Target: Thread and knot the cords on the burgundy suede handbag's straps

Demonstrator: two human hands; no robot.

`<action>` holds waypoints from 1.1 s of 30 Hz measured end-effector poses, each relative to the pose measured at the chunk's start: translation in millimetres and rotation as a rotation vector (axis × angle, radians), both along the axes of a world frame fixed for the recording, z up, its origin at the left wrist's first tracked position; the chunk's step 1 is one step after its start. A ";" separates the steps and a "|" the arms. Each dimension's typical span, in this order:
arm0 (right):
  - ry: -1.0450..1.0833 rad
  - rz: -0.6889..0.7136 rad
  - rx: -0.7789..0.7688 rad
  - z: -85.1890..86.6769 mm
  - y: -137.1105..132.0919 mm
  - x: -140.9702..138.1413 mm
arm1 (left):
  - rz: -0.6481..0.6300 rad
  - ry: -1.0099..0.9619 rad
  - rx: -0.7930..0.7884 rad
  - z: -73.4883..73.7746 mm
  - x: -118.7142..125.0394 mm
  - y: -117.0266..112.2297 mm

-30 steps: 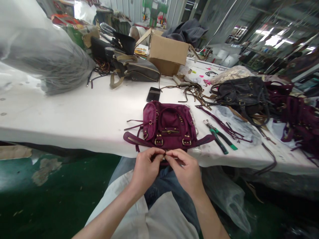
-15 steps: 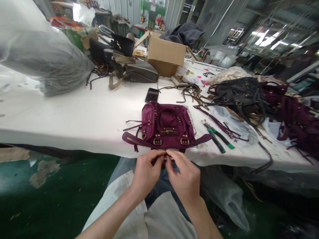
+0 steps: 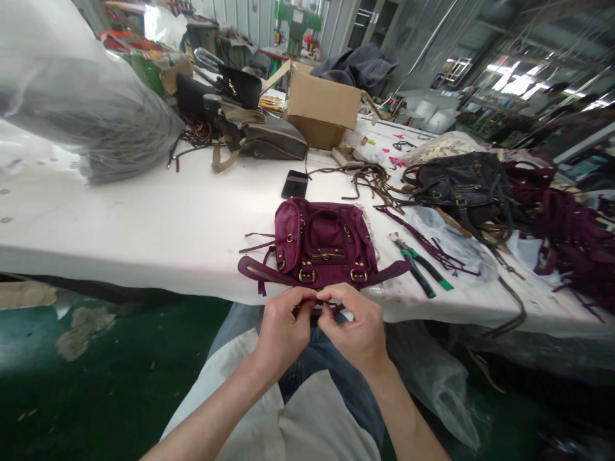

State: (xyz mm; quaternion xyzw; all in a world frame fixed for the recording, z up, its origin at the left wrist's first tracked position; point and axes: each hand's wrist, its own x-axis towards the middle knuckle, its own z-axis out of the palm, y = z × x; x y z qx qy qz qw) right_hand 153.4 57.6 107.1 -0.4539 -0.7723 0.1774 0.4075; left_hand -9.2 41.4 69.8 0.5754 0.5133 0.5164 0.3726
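A small maroon suede handbag [image 3: 321, 243] with brass buckles lies at the near edge of the white table [image 3: 144, 224]. Its long strap runs along the table edge. My left hand [image 3: 283, 326] and my right hand [image 3: 355, 326] meet just below the bag, fingertips pinched together on a thin maroon strap piece [image 3: 321, 308] that hangs off the edge. The hands hide most of that piece.
Green-handled pliers [image 3: 420, 266] lie right of the bag, a black phone [image 3: 295, 184] behind it. A dark grey handbag [image 3: 461, 182], maroon bags [image 3: 567, 237], loose cords [image 3: 369, 176], a cardboard box [image 3: 321, 105] and a big plastic-wrapped bundle [image 3: 81, 115] crowd the table.
My right hand has curled tighter and shifted slightly left around the strap piece. The bag has not moved.
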 end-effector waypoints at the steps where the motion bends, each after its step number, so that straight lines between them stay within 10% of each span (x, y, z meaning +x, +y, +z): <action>1: 0.020 -0.001 -0.041 0.7 1.0 0.8 | 0.002 -0.011 -0.023 -0.3 0.2 0.7; 33: 0.036 -0.070 -0.044 -3.8 -3.8 -2.1 | 0.072 0.040 -0.036 3.1 4.0 -4.6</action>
